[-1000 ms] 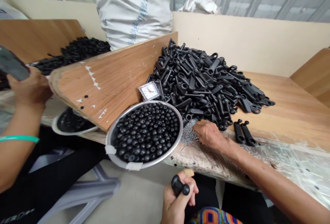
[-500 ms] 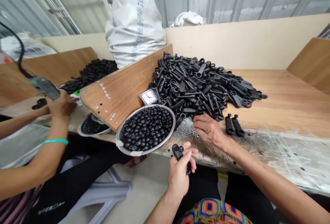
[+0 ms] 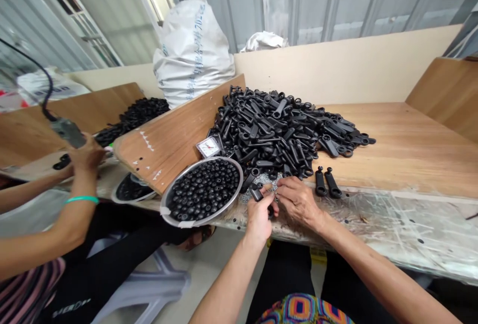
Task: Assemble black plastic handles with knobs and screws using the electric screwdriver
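My left hand (image 3: pixel 259 219) is closed around a black plastic crank arm (image 3: pixel 256 194), held at the table's front edge. Close beside it, almost touching, my right hand (image 3: pixel 300 204) has its thumb and fingertips pinched together; whatever they hold is too small to make out. Just behind both hands lies a pile of small silver screws (image 3: pixel 266 178), partly covered by my fingers. Two black crank arms with small knobs (image 3: pixel 331 183) lie side by side right of my right hand. A large heap of black crank arms (image 3: pixel 272 130) rises behind the screws.
A metal bowl of round black knobs (image 3: pixel 203 189) stands to the left, with a small square clock (image 3: pixel 208 147) behind it. A slanted wooden divider (image 3: pixel 168 140) separates the neighbouring place, where a co-worker's hand (image 3: pixel 87 155) grips a corded tool (image 3: pixel 69 132).
My left hand has risen with the crank arm to the table edge, beside my right hand. My right hand has drawn back slightly from the screws, fingertips pinched. The view has shifted a little.
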A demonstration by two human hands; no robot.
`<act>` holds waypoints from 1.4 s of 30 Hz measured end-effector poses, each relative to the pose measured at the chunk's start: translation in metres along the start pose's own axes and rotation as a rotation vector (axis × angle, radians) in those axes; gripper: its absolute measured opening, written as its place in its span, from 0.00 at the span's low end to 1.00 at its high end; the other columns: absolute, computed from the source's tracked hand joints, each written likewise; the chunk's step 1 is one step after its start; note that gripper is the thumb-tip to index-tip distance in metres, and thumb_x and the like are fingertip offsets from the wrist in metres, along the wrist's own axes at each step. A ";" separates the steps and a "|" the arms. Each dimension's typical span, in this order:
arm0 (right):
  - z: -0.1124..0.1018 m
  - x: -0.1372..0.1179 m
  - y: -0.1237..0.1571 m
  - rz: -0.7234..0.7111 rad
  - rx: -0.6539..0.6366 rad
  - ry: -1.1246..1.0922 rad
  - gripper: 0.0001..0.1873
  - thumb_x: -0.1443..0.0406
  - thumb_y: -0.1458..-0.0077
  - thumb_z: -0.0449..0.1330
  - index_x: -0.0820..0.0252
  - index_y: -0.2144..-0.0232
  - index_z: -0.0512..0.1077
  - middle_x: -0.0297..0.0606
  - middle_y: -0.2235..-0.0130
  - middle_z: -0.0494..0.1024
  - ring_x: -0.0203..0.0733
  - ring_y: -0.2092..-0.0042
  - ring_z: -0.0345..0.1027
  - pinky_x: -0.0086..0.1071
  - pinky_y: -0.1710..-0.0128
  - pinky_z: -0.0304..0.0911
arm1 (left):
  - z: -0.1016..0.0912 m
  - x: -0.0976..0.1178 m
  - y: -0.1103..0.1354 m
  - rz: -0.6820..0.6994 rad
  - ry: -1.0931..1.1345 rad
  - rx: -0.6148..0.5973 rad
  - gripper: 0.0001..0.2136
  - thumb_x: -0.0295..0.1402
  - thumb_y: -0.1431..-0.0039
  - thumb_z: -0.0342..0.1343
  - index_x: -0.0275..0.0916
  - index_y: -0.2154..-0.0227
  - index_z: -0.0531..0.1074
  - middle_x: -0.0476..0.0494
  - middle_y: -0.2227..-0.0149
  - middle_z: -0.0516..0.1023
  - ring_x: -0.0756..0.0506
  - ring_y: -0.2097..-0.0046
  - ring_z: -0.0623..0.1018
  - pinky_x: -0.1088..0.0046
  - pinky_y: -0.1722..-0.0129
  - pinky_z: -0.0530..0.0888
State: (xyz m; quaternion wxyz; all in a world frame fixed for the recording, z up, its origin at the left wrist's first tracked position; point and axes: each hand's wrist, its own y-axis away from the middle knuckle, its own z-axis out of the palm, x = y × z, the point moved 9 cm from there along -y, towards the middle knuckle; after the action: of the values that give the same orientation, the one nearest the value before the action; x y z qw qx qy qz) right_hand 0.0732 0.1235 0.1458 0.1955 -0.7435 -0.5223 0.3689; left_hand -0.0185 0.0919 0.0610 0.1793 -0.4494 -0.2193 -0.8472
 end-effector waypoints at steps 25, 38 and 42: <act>0.032 0.041 -0.023 0.249 -0.260 -0.101 0.12 0.69 0.44 0.53 0.61 0.78 0.72 0.33 0.75 0.71 0.33 0.71 0.63 0.26 0.69 0.56 | -0.010 0.015 -0.042 0.055 -0.116 0.039 0.19 0.29 0.66 0.61 0.34 0.64 0.69 0.55 0.79 0.68 0.55 0.82 0.65 0.78 0.82 0.59; -0.054 0.017 0.017 0.387 0.125 -0.384 0.09 0.64 0.45 0.55 0.61 0.71 0.74 0.36 0.71 0.76 0.37 0.68 0.69 0.27 0.66 0.62 | 0.015 0.019 -0.016 0.127 -0.306 -0.065 0.07 0.31 0.60 0.59 0.35 0.75 0.70 0.53 0.84 0.67 0.54 0.84 0.62 0.78 0.83 0.55; -0.069 -0.009 0.035 0.391 0.192 -0.559 0.08 0.67 0.44 0.55 0.59 0.69 0.75 0.37 0.64 0.78 0.38 0.62 0.70 0.28 0.60 0.63 | 0.052 -0.007 0.029 -0.077 -0.246 -0.316 0.08 0.34 0.59 0.57 0.34 0.75 0.69 0.51 0.82 0.68 0.54 0.85 0.62 0.77 0.84 0.56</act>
State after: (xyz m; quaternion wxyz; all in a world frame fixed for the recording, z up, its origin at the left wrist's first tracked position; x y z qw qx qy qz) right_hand 0.1455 0.1090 0.1705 0.0398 -0.6781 -0.3664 0.6359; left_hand 0.0350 0.0953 0.0874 0.0459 -0.5634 -0.1208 -0.8160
